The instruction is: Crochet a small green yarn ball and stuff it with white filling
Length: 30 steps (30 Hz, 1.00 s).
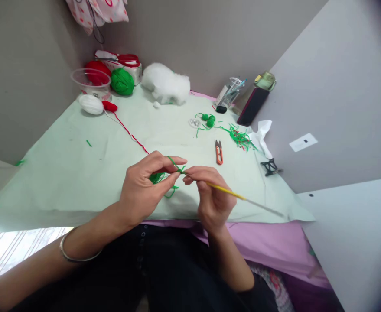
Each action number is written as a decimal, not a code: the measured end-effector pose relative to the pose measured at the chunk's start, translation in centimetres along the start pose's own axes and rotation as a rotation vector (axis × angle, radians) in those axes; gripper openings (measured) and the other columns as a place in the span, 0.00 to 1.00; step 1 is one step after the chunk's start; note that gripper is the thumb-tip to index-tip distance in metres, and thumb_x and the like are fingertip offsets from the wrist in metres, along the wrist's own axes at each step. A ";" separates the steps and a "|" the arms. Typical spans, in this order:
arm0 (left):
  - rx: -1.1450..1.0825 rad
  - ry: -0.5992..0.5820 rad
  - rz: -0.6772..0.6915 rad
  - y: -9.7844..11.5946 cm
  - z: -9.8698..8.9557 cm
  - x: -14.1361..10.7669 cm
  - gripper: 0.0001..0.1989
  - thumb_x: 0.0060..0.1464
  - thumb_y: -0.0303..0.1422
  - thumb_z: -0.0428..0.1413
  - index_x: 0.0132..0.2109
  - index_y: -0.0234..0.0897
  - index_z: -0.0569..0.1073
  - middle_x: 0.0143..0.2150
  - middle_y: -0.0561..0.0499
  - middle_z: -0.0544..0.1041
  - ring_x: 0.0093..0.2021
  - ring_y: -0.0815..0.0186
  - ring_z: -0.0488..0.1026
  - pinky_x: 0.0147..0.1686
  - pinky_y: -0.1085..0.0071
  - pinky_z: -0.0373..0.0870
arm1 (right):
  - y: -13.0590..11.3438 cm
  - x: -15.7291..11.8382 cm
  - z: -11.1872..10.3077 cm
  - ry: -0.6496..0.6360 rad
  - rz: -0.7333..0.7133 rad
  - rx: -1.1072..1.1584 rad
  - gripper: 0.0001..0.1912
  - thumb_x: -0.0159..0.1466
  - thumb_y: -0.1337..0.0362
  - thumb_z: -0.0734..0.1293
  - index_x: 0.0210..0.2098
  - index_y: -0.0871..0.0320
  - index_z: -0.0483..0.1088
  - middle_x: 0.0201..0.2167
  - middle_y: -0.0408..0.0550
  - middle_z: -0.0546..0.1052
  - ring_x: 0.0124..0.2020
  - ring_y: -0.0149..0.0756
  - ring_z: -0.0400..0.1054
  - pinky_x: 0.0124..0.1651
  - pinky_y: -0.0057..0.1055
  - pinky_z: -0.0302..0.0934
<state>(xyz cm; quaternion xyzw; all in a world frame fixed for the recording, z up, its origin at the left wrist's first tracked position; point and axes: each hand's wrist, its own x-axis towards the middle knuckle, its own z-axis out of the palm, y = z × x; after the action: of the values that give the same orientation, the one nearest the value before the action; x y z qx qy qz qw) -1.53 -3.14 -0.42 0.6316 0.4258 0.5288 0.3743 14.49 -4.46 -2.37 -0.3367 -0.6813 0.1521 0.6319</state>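
Green yarn (174,164) runs over the index finger of my left hand (148,184), and a small loop of it is pinched between that thumb and the fingers. My right hand (211,195) is closed on a crochet hook (224,189) with a yellow middle and a thin grey shaft pointing out to the right. The hook's working tip meets the green yarn at my left fingertips, where the exact stitch is too small to make out. Behind my left hand, more green yarn (157,177) lies on the table, partly hidden.
Orange thread snips (219,152) lie ahead of my right hand. Beyond are green yarn scraps (240,138), small green balls (211,121) and white stuffing (166,82). Yarn balls (122,81) and a clear tub (92,78) stand back left. A phone (253,106) leans back right.
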 end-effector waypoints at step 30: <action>-0.576 -0.224 -0.425 -0.5 -0.2 1.6 0.23 0.52 0.32 0.69 0.56 0.40 0.81 0.32 0.56 0.76 0.34 0.70 0.74 0.38 0.74 0.72 | 0.4 -0.3 0.9 0.064 0.022 -0.082 0.12 0.70 0.73 0.65 0.44 0.51 0.78 0.36 0.44 0.79 0.39 0.35 0.77 0.40 0.35 0.75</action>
<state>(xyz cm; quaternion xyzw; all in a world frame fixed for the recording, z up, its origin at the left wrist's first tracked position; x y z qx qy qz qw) -1.64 -1.49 -0.29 0.4520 0.3374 0.4649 0.6824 13.71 -4.16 -3.00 -0.3746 -0.6626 0.1200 0.6374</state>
